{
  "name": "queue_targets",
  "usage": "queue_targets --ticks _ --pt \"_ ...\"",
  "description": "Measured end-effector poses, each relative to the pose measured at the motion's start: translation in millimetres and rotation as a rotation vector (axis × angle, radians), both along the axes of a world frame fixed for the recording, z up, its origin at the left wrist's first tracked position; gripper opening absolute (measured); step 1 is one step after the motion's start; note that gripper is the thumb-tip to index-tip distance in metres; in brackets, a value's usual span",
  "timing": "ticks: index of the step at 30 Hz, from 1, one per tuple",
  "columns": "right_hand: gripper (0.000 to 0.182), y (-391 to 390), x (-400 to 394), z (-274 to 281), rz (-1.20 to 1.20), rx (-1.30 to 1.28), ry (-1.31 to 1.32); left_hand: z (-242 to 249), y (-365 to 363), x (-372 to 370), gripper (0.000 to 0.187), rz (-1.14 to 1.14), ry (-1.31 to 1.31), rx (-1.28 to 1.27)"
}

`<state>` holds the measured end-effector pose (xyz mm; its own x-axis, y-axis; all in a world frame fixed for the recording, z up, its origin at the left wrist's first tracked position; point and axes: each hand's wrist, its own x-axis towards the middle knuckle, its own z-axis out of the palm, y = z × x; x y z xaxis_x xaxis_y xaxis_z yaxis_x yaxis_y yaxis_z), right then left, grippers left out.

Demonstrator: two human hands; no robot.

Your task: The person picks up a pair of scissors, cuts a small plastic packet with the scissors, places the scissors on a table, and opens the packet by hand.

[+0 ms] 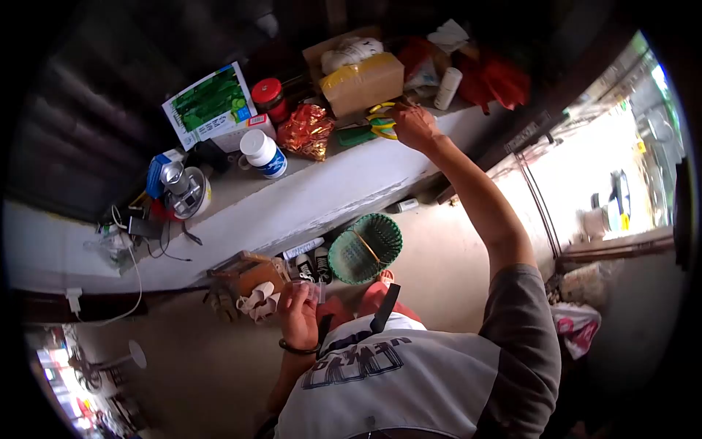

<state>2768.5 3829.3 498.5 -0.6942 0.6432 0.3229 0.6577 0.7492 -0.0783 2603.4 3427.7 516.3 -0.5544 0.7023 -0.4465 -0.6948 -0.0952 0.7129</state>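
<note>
The right hand (415,126) grips yellow-handled scissors (382,122) near the ledge's (252,196) front edge, the left (298,320) pinching clear plastic (316,291); a loose hold could send the scissors over.

Across the chest of the white-and-gray shirt (446,380), dark upside-down capitals, apparently "NEW", alongside larger lettering too warped to make out. On the ledge (241,212), toward the back edge, white print on the green-and-white packet (208,104), too small to read; nearer the front edge, pale marks on the white bottle's (257,145) blue label (275,164), equally illegible.
</note>
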Motion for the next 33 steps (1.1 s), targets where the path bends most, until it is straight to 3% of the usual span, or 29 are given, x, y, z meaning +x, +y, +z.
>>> queue_targets --ticks 3,7,12,21,23,25,27,29,33 --pt "0.039 8.9 -8.3 10.1 0.097 -0.042 -0.035 -7.5 8.3 4.0 0.003 0.085 0.029 0.001" --pt "0.041 21.3 -9.7 8.1 0.221 0.01 -0.087 -12.0 11.8 6.9 0.003 0.015 0.04 0.09" --pt "0.039 41.3 -10.5 0.0 0.2 -0.18 -0.197 -8.7 18.2 13.9 0.002 0.037 0.065 0.067" --pt "0.047 5.5 12.7 40.2 0.115 -0.097 -0.057 -8.4 23.0 -2.9 0.006 0.054 0.12 0.097" --pt "0.044 -15.0 32.6 62.1 0.111 -0.1 0.054 7.6 27.5 -11.1 0.009 0.014 0.167 0.177" --pt "0.042 -57.6 41.5 88.7 0.029 -0.35 0.26 18.5 34.2 -21.3 0.009 0.01 0.221 0.2" --pt "0.041 -111.9 44.8 103.0 -0.159 -0.663 0.259 24.6 43.8 -28.5 0.009 0.037 0.274 0.18" --pt "0.04 -172.1 51.6 76.1 0.089 -0.797 0.533 21.8 51.4 -28.4 0.009 0.012 0.315 0.185" --pt "0.047 -253.6 21.1 74.3 0.086 -0.868 0.594 28.2 61.6 -28.3 0.009 -0.07 0.355 0.226"
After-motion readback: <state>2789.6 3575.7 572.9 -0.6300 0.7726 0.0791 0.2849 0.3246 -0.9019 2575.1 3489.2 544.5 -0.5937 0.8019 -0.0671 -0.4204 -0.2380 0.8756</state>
